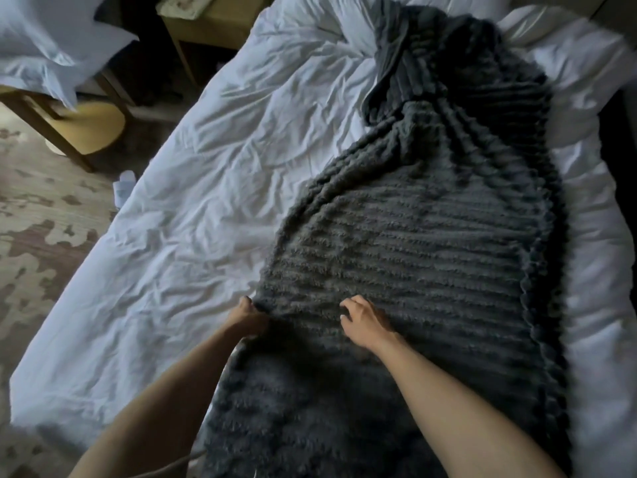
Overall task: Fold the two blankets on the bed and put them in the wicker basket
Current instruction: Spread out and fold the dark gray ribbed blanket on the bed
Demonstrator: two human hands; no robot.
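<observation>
A dark grey ribbed fleece blanket lies lengthwise down the right half of the bed, bunched and twisted at its far end. My left hand pinches the blanket's left edge. My right hand rests on top of the blanket a little to the right, fingers curled and apart, holding nothing that I can see. Near my body the blanket hangs over the bed's front edge. Only this one blanket shows, and no wicker basket is in view.
The white crumpled sheet covers the bed. A wooden nightstand stands at the far left of the bed, a wooden chair with pale pillows beside it. A small white object lies on the patterned carpet.
</observation>
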